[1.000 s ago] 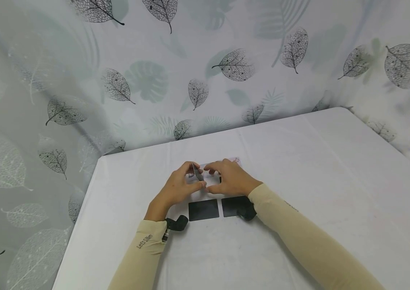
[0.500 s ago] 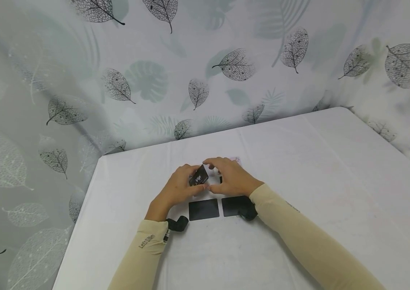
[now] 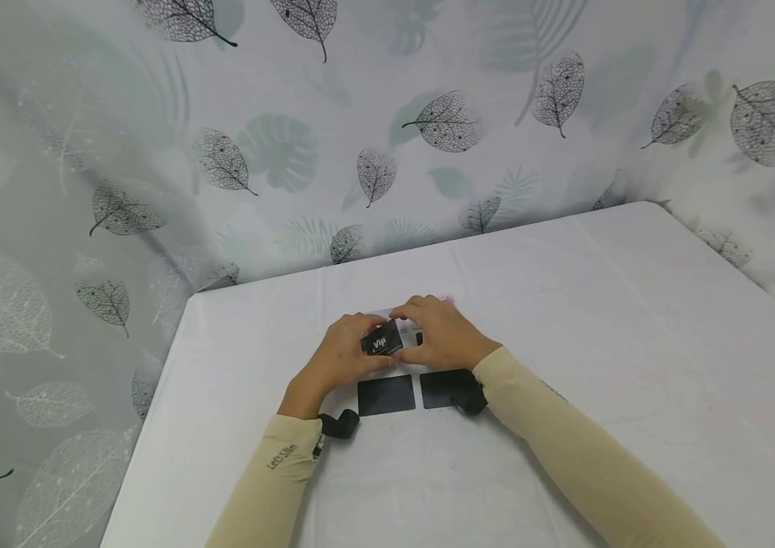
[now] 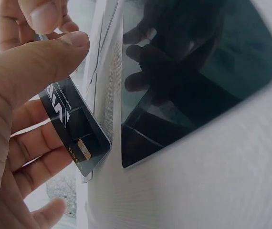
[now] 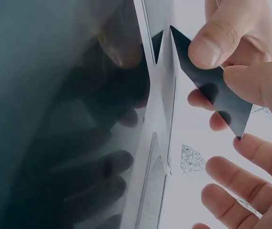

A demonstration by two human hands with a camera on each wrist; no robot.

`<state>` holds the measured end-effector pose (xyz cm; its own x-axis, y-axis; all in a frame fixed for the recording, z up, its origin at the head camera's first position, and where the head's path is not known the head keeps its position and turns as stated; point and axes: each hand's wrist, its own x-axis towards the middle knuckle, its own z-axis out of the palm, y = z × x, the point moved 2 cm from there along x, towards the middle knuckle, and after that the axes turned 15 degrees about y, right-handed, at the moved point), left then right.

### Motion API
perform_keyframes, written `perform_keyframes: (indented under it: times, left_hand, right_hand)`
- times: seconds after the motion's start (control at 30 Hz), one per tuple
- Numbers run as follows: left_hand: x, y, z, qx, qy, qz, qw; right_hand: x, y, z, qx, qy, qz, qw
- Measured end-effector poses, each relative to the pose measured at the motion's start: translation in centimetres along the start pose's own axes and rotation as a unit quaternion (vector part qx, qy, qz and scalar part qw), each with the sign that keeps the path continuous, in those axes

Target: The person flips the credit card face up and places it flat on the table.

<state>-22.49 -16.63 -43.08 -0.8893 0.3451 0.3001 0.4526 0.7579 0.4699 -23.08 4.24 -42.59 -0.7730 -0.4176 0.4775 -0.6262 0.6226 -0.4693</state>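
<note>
A black card with white "Vip" lettering (image 3: 381,340) is held up at a tilt above the table. My left hand (image 3: 344,346) grips it between thumb and fingers. The left wrist view shows the card's printed face (image 4: 71,121), with a small gold patch. My right hand (image 3: 444,335) holds its other end, thumb on one edge and a fingertip at a corner. A dark face of the card (image 5: 217,95) shows in the right wrist view. Nearer to me, two black cards, one on the left (image 3: 386,395) and one on the right (image 3: 441,388), lie flat side by side.
Behind my hands lie light, flat items, partly hidden, with a pinkish pattern (image 3: 450,299) at one corner. A black wrist mount (image 3: 471,399) overlaps the right flat card. Leaf-patterned cloth (image 3: 374,175) hangs beyond the white table (image 3: 566,304).
The held card has turned from nearly edge-on to show its "Vip" face, then tilted lower. My right fingers have closed in on its right end. The flat cards have stayed put.
</note>
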Motion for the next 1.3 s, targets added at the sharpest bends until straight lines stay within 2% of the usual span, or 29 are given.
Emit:
perform_keyframes:
  times: [0.2, 0.47, 0.73, 1.0, 1.3]
  left_hand:
    - [-0.1, -0.1, 0.1, -0.015, 0.005, -0.005, 0.9999]
    - [-0.1, 0.2, -0.2, -0.023, 0.002, 0.004, 0.9997]
    - [-0.2, -0.3, -0.2, -0.001, -0.018, -0.012, 0.9998]
    - [-0.4, -0.5, -0.4, -0.009, -0.02, -0.036, 0.9991]
    - [-0.6, -0.7, -0.5, -0.017, -0.014, -0.049, 0.9985]
  right_hand:
    - [-0.1, 0.1, -0.2, -0.018, -0.013, 0.024, 0.9995]
    - [-0.4, 0.5, 0.0, 0.0, -0.017, 0.037, 0.9992]
    - [-0.4, 0.9, 0.1, 0.007, -0.012, 0.044, 0.9989]
    - [-0.5, 1.3, 0.2, 0.018, -0.004, 0.046, 0.9988]
    - [-0.5, 1.1, 0.1, 0.018, -0.017, 0.058, 0.998]
